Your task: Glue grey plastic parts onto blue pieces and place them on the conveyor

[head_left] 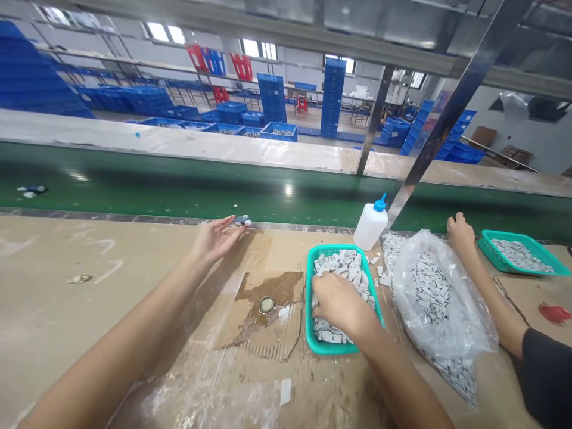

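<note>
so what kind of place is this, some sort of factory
Most likely a factory assembly line. A green conveyor belt runs past the workbench, stacked blue crates fill the hall behind, and the right hand digs into a teal basket of small grey parts.

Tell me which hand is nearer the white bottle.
Right. The right hand rests in the teal tray just below the bottle; the left hand is far off to its left, by the belt's edge.

Bright daylight from the far windows (pixel 167 33) puts glare spots on the green conveyor belt (pixel 286 190), shadows fall soft, and straight lines bow toward the sharp picture's edges.
</note>
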